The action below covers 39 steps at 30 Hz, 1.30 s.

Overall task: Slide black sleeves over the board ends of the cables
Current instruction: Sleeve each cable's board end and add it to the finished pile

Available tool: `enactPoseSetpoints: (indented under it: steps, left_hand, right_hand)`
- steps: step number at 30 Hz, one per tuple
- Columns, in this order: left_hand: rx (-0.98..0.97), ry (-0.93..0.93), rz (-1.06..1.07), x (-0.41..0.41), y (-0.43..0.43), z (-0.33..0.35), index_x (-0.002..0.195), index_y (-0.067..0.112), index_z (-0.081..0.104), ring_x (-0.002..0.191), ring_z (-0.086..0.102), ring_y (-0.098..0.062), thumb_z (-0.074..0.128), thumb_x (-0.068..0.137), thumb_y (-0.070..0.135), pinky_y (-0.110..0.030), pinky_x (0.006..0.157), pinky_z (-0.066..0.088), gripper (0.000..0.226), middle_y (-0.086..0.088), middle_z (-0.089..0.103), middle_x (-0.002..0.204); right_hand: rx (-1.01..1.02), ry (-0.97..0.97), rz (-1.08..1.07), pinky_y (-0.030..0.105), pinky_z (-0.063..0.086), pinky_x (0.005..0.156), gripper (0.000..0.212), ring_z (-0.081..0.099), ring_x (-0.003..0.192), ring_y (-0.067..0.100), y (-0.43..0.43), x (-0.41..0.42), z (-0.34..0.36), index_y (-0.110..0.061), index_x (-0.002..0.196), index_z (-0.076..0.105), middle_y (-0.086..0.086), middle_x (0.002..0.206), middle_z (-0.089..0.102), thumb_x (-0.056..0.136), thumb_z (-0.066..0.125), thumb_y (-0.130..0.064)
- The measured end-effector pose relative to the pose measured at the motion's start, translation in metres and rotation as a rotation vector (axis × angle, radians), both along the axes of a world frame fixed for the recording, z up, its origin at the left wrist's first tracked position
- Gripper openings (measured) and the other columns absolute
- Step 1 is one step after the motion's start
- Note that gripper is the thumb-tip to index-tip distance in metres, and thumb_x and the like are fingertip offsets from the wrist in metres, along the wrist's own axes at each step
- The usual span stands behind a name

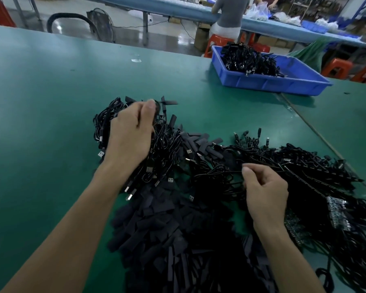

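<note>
**Two hands in the cable piles on a green bench**

No brand or lettering reads anywhere; the print on a small white scrap point(136, 60) lying at 11 o'clock is too blurred to make out.

The left hand point(131, 132), at 9 o'clock, is clenched round strands at the top of the cable heap point(167, 149), where flat black covers already sit on many ends and silver USB plugs poke out. The right hand point(264, 191), at 4 o'clock, pinches a thin cable point(268, 167) between thumb and forefinger. This cable runs into the loose cables point(309, 163) at 3 o'clock. Bare circuit boards point(337, 212) show at their near edge. The black sleeves point(167, 233) lie piled at 6 o'clock, between the forearms.

The green table point(40, 98) is matte, with a seam running along its right side. A blue tray point(283, 82) at 1 o'clock holds more black cables point(248, 59). Beyond the table, on a glossy grey floor, a person point(228, 15) sits on a red stool point(220, 42) at a long blue-topped bench point(173, 7). A fan point(101, 24) stands at 11 o'clock
</note>
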<state>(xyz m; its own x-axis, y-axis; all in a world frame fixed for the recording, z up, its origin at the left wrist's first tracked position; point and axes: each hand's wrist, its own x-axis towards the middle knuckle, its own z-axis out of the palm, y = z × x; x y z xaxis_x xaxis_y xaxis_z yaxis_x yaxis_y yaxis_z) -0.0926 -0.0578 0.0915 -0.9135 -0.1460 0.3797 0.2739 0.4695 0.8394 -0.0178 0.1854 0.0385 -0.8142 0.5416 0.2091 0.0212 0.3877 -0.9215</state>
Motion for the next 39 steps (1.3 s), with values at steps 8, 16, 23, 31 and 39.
enactPoseSetpoints:
  steps: [8,16,23,31,39]
  left_hand:
    - [-0.293,-0.288,0.190,-0.033,-0.001,-0.011,0.138,0.010,0.047,0.123,0.041,-0.038,0.027,0.107,0.046,-0.050,0.101,0.032,0.052,-0.018,0.048,0.125]
    - [-0.319,0.009,0.307,-0.017,0.018,-0.022,0.144,0.021,0.049,0.123,0.035,-0.028,0.056,0.100,0.038,-0.043,0.099,0.026,0.047,-0.006,0.041,0.132]
    - [0.141,0.019,-0.402,0.005,0.047,-0.008,0.093,0.024,0.071,0.070,0.059,-0.001,0.066,0.097,0.024,-0.017,0.068,0.048,0.006,0.014,0.068,0.077]
    - [0.356,-0.160,-0.617,0.013,0.037,-0.016,0.080,0.019,0.067,0.062,0.049,-0.010,0.077,0.077,0.033,-0.019,0.059,0.042,0.017,0.010,0.060,0.068]
    - [0.552,-0.363,-0.766,0.007,0.028,-0.021,0.067,0.024,0.074,0.057,0.055,-0.002,0.083,0.069,0.031,-0.013,0.057,0.046,0.012,0.010,0.063,0.062]
  right_hand:
    - [0.115,-0.191,-0.101,0.031,0.041,0.081,0.024,0.049,0.100,0.014,0.013,0.005,-0.017,-0.030,0.113,0.049,-0.001,0.118,0.048,0.096,0.064,-0.023]
    - [0.066,0.080,-0.005,0.014,0.053,0.066,0.024,0.064,0.081,-0.007,0.002,-0.010,0.010,-0.036,0.103,0.057,-0.017,0.092,0.065,0.092,0.073,-0.020]
    - [-0.064,0.296,0.559,0.016,0.052,0.074,0.026,0.067,0.077,0.004,-0.025,-0.030,0.043,-0.028,0.093,0.071,-0.011,0.083,0.074,0.086,0.074,-0.003]
    - [-0.233,0.205,0.749,0.016,0.054,0.074,0.012,0.070,0.079,0.007,-0.028,-0.034,0.044,-0.027,0.086,0.076,-0.005,0.084,0.075,0.078,0.076,-0.018]
    - [-0.300,0.087,0.849,0.015,0.053,0.071,0.011,0.065,0.073,0.003,-0.026,-0.038,0.043,-0.027,0.081,0.076,-0.008,0.078,0.072,0.076,0.073,-0.017]
